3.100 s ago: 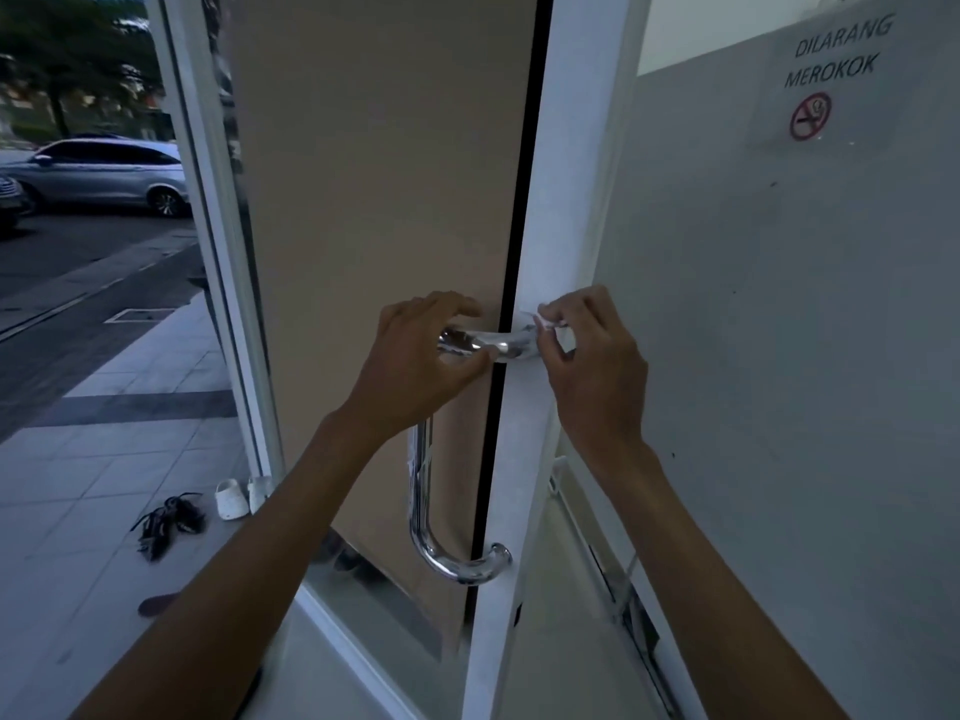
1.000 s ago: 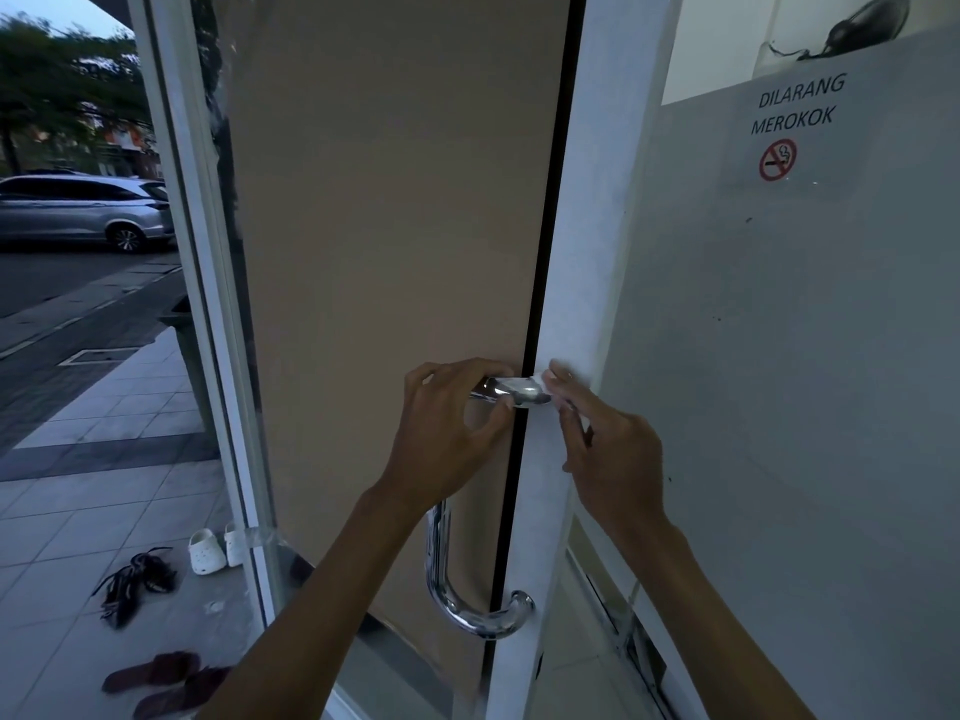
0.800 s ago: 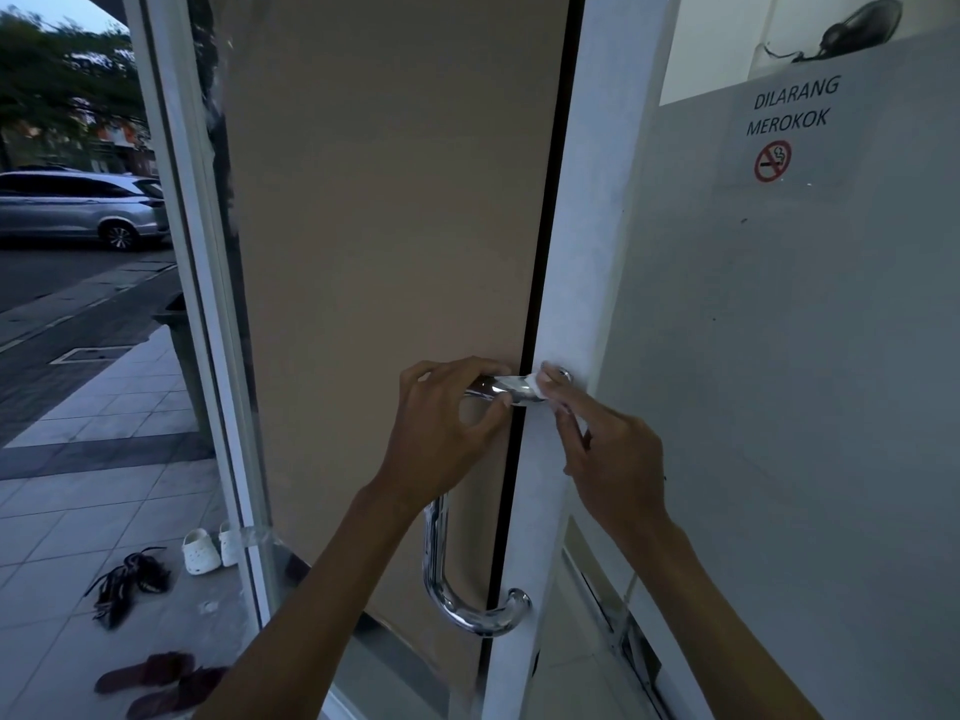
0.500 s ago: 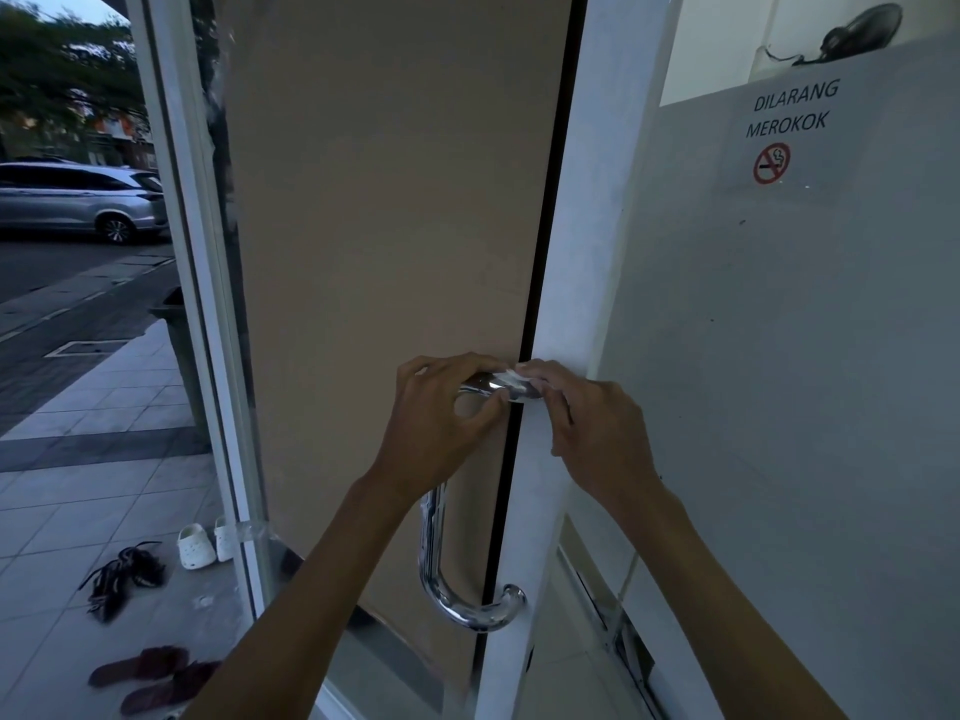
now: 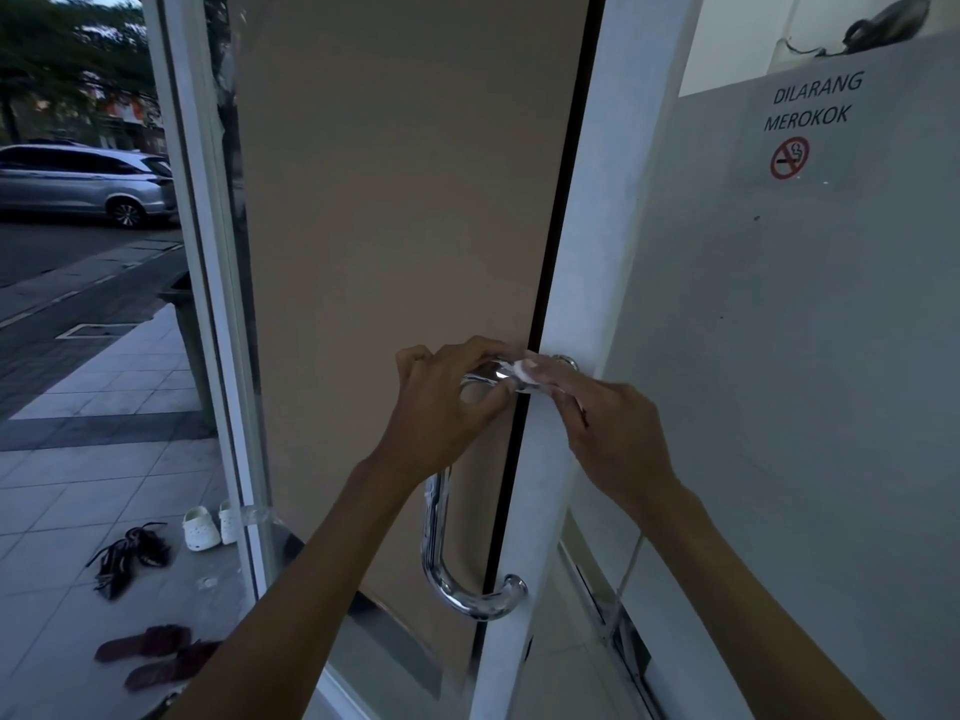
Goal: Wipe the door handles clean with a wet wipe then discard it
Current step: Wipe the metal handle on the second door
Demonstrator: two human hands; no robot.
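One handle in view: the chrome handle (image 5: 435, 532) is a curved bar on the door (image 5: 587, 283); its top arm runs across to the door edge and its lower bend hangs free below.
Wipe: a small white wipe (image 5: 521, 370) sits on the top arm of the handle, close to where it meets the door.
Right hand: the right hand (image 5: 608, 428) pinches the wipe between thumb and fingertips and presses it on the metal.
Left hand: the left hand (image 5: 441, 407) has its fingers curled over the top bend of the handle, thumb under, apparently steadying it.
Done: I judge wiping is under way at the top arm only; whether any other part is already clean cannot be told from the shine.
Left: likely the upright bar, the lower bend and its end, then any handle on the other side of the door, which is hidden; after that the wipe must be thrown away.
Bin: a dark bin-like shape (image 5: 187, 335) stands outside behind the glass; I cannot tell whether it is a bin.
Around: shoes (image 5: 202, 527) lie on the tiled walk, and a no-smoking sign (image 5: 789, 158) is on the right panel.
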